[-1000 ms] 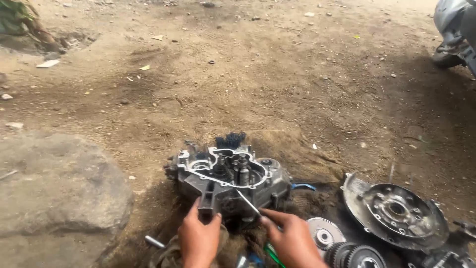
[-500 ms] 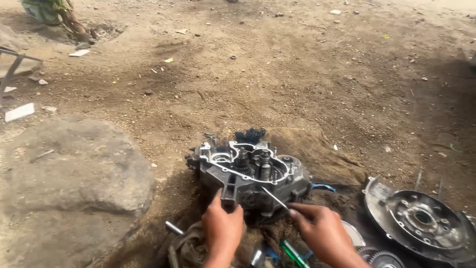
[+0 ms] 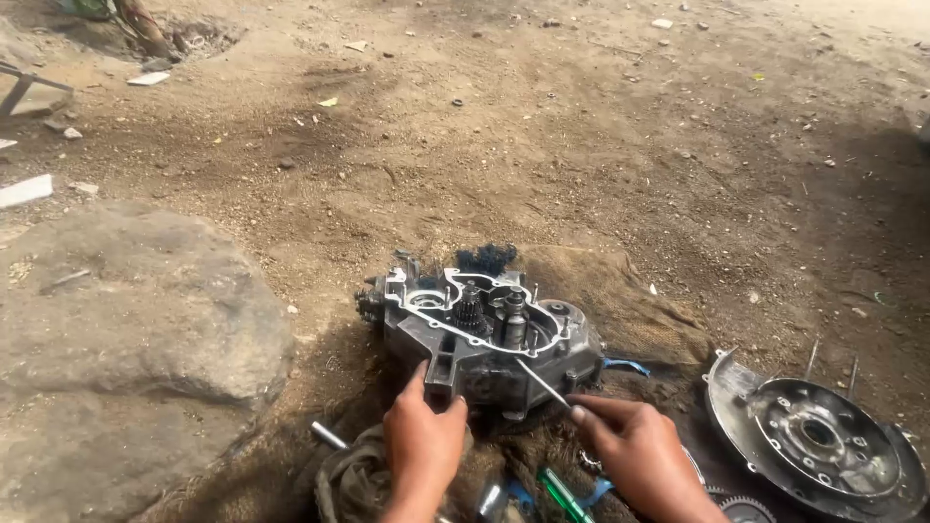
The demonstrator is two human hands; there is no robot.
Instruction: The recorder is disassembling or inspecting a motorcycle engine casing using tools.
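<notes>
Open engine crankcase half (image 3: 484, 339) sits on a burlap sack (image 3: 620, 300) spread on the dirt ground (image 3: 581, 145); everything below is placed relative to that case. Cover already off: gear shafts (image 3: 472, 308) and a dark cylindrical part (image 3: 513, 320) stand exposed inside, with the pale gasket face running round the rim. So opening looks done and internal work is in hand; the gears are still seated, nothing lifted out yet as far as visible.

Left hand (image 3: 423, 444) at near edge of case, thumb and fingers closed round a lower mounting lug, bracing it. Right hand (image 3: 635, 447) just right of near edge, fingers pinched shut on a thin metal rod-like tool (image 3: 542, 384), tip angled up into the case near the rim; exact tool type too small to tell.

Right of case, well apart: round clutch-side cover (image 3: 823, 441) lying on the ground, inner face up. Near-right, below the right hand: a toothed gear (image 3: 744, 508), partly cut off by the picture edge. Below case between the hands: green-handled screwdriver (image 3: 567, 496). Near-left: metal bar (image 3: 329, 436) poking from a rag. Left of case: big flat rock (image 3: 126, 329). Blue strap bit (image 3: 625, 366) at right edge of case.
</notes>
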